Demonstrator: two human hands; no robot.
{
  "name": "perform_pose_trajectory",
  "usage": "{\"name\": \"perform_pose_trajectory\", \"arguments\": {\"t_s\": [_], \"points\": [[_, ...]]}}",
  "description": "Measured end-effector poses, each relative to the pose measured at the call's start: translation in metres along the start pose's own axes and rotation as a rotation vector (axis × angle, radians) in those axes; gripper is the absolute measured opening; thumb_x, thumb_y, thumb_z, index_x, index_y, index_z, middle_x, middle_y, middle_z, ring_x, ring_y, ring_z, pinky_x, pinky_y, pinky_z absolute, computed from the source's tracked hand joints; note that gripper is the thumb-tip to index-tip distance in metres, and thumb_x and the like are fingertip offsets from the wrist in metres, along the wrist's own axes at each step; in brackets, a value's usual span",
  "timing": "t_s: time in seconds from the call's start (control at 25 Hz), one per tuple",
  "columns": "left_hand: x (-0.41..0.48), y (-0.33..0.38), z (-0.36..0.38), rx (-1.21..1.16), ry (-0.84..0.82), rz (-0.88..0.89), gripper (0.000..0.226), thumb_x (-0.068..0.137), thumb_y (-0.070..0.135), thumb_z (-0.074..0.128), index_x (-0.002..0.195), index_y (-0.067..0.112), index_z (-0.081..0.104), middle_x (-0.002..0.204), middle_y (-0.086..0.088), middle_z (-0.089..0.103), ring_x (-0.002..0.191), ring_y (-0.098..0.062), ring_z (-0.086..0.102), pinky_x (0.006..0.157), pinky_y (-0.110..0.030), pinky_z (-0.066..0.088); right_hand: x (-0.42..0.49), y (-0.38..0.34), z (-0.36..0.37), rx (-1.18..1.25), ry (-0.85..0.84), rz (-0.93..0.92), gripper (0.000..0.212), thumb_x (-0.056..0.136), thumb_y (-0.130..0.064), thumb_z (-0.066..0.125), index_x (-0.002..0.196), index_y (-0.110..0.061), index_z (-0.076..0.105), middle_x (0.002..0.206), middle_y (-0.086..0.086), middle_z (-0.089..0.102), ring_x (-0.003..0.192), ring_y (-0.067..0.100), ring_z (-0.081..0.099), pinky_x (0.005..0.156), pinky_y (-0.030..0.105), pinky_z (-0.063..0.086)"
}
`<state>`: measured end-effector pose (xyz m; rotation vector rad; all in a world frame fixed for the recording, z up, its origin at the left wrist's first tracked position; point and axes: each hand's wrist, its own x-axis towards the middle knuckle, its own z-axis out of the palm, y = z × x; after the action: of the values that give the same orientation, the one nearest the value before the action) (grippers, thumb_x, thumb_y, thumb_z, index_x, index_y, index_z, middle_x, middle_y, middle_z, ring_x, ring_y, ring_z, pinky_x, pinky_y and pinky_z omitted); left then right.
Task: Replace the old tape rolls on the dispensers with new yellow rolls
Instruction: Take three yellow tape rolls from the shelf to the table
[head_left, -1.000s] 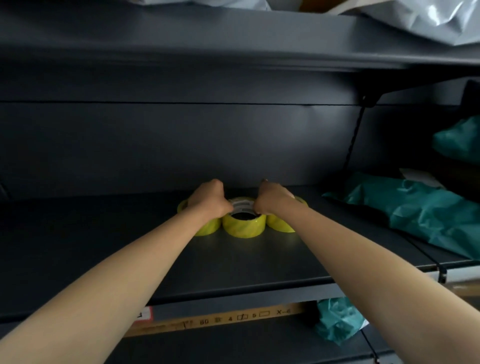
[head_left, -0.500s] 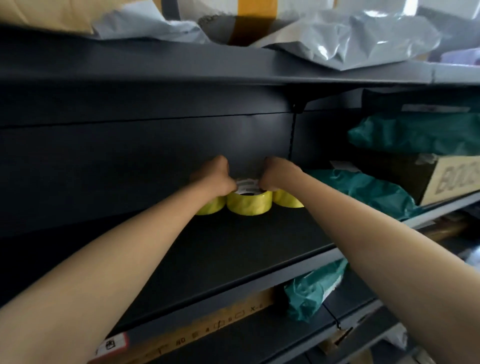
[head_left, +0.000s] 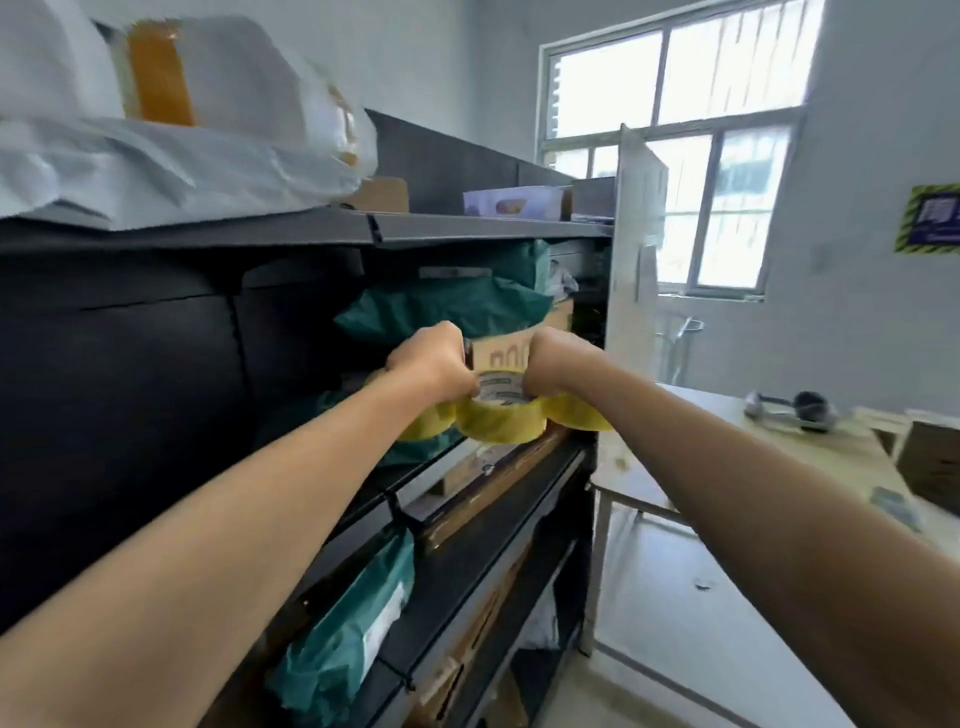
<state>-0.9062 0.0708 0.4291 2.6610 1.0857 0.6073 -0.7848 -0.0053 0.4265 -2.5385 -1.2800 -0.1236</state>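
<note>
Three yellow tape rolls (head_left: 498, 423) are held in a row at the front of the dark shelf unit (head_left: 156, 389). The left hand (head_left: 434, 364) clutches the row's left end and the right hand (head_left: 558, 364) its right end. A tape dispenser (head_left: 789, 410) lies on the bench (head_left: 831, 457), far right.

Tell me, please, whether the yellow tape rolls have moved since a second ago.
Yes. The yellow tape rolls have left the dark shelf they sat on, lifted out beyond its front edge.
</note>
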Motion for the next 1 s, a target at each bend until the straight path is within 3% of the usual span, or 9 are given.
{"name": "perform_pose_trajectory", "arguments": {"t_s": [0.08,0.28,0.48,0.8,1.0], "points": [[0.018,0.055,0.024,-0.038,-0.039,0.094,0.024,0.068,0.027,0.075,0.082,0.014,0.061,0.084,-0.003,0.067,0.079,-0.023,0.063,0.067,-0.033,0.051,-0.003,0.061,-0.017,0.019,0.004,0.085,0.044,0.077,-0.02,0.067,0.116,-0.008,0.053,0.107,0.009,0.058,0.101,0.028,0.058,0.092,0.039,0.051],[0.054,0.199,0.1,-0.199,-0.119,0.286,0.024,0.07,0.024,0.075,0.086,0.014,0.061,0.084,-0.006,0.066,0.078,-0.022,0.063,0.075,-0.038,0.056,-0.015,0.218,-0.06,-0.02,0.064,0.276,0.04,0.077,-0.016,0.068,0.114,-0.009,0.056,0.095,0.007,0.055,0.088,0.024,0.055,0.079,0.031,0.048],[0.081,0.293,0.15,-0.223,-0.161,0.36,0.027,0.072,0.026,0.074,0.092,0.014,0.059,0.086,-0.006,0.065,0.079,-0.024,0.063,0.08,-0.041,0.055,-0.017,0.312,-0.077,-0.039,0.089,0.381,0.033,0.079,-0.017,0.067,0.109,-0.011,0.054,0.097,0.007,0.056,0.094,0.024,0.057,0.086,0.037,0.051],[0.138,0.355,0.204,-0.168,-0.194,0.453,0.026,0.074,0.023,0.073,0.094,0.011,0.061,0.089,-0.006,0.065,0.082,-0.024,0.061,0.07,-0.035,0.049,0.032,0.4,-0.065,-0.002,0.107,0.475,0.025,0.077,-0.02,0.068,0.094,-0.014,0.05,0.092,0.007,0.057,0.088,0.023,0.056,0.075,0.034,0.048],[0.221,0.364,0.246,-0.17,-0.241,0.483,0.025,0.072,0.022,0.075,0.09,0.012,0.062,0.088,-0.007,0.066,0.081,-0.024,0.062,0.07,-0.034,0.049,0.111,0.435,-0.045,0.012,0.13,0.51,0.025,0.075,-0.02,0.068,0.095,-0.014,0.052,0.091,0.007,0.057,0.09,0.024,0.058,0.081,0.037,0.052]]}}
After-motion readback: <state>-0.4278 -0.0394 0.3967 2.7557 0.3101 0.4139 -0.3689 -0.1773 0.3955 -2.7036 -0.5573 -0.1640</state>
